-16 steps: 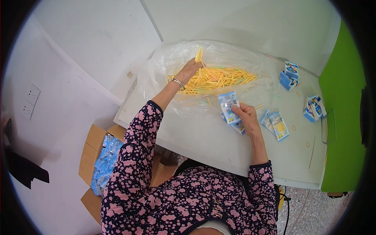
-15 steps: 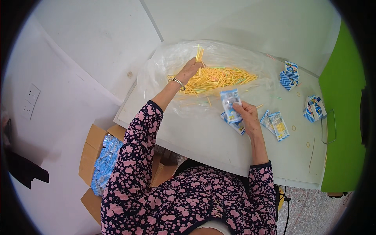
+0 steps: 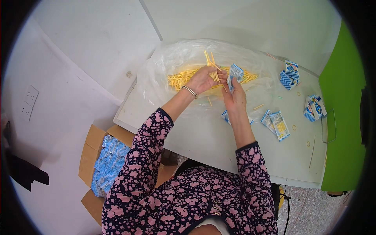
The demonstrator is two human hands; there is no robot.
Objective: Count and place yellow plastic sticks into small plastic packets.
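Observation:
My left hand (image 3: 203, 80) is closed around a few thin yellow sticks (image 3: 212, 64), palm turned up, above a heap of the same sticks (image 3: 181, 79). The heap lies in a large clear plastic bag (image 3: 156, 62) on the table. Close beside it, my right hand (image 3: 235, 96) pinches a small blue and white packet (image 3: 235, 72). The fingertips of both hands nearly meet; whether they touch I cannot tell. Partly behind my right wrist lies another blue and white packet (image 3: 225, 116). Two more packets (image 3: 279, 126) lie to its right, one showing yellow sticks through its window.
Blue packets (image 3: 290, 75) are piled at the back right, with a bundle (image 3: 314, 108) nearer the green panel (image 3: 346, 117). Rubber bands (image 3: 294, 127) lie on the white table (image 3: 196, 145). At lower left stands a cardboard box (image 3: 89, 156) full of blue packets (image 3: 111, 164).
My left hand has moved right and nearer with the sticks, turning palm up. My right hand has carried the packet up and away from me, toward the left hand.

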